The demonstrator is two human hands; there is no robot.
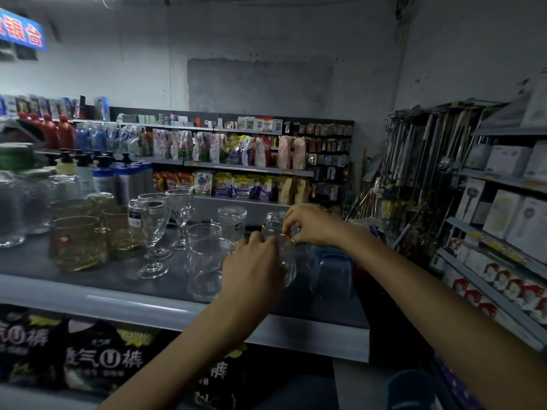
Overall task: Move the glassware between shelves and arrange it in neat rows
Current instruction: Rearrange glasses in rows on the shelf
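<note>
- Item: clear tumbler (289,261), thin-walled and stemless, standing upright on the grey shelf (118,303) towards its right end, just right of a group of like clear tumblers (207,261).
- Left hand (254,270): wrapped round the near side of the clear tumbler, fingers curled over the wall; the thumb is hidden.
- Right hand (313,224): reaches in from the right, fingertips bunched at the rim and apparently pinching it; the exact contact is hard to read in the dim light.
- Neighbours: blue-tinted glasses (331,270) just beside it on the right; another clear glass (273,221) close behind; stemmed goblets (152,229) and amber mugs (77,244) further left.
- Handling, judged: light, rigid and brittle; the smooth wall is probably slippery, and a knock against a neighbour may chip it.
- Where to hold, judged: round the mid-body with a full wrap. The rim pinch suits steadying only, not carrying.
- Placement, judged: set it down flat on its base in line with the clear tumblers, leaving a little gap to avoid glass touching glass.
- Caution, judged: the goblets look top-heavy, so a passing sleeve or wrist may tip them.
</note>
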